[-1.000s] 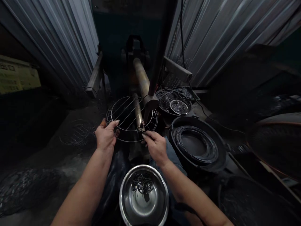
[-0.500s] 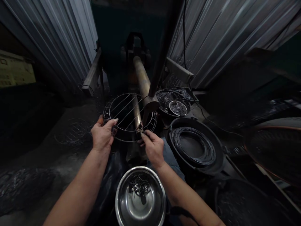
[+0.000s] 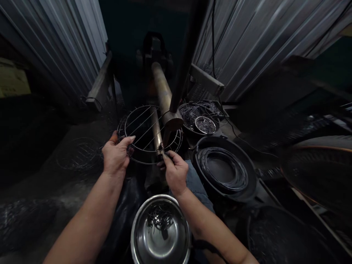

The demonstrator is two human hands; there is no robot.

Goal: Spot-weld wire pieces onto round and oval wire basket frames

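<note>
Bowl (image 3: 161,244): nearest, likely for reaching its wire bits (image 3: 160,217)
Right hand (image 3: 176,171): by the rod's (image 3: 156,130) tip; can't tell what, if anything, it pinches
Left hand (image 3: 116,156): pinching the rack's (image 3: 144,132) rim, seemingly for steadiness
Rack: out between both hands

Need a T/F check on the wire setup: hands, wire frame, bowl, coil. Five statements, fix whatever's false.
1. The left hand grips the round wire frame. True.
2. The right hand is down inside the steel bowl. False: it is at the near end of the lower brass-coloured bar.
3. The steel bowl holds thin dark pieces. True.
4. The wire coil lies in the steel bowl. False: the wire coil lies in a dark basin to the right.
5. A small round dish sits beyond the dark basin. True.
</note>
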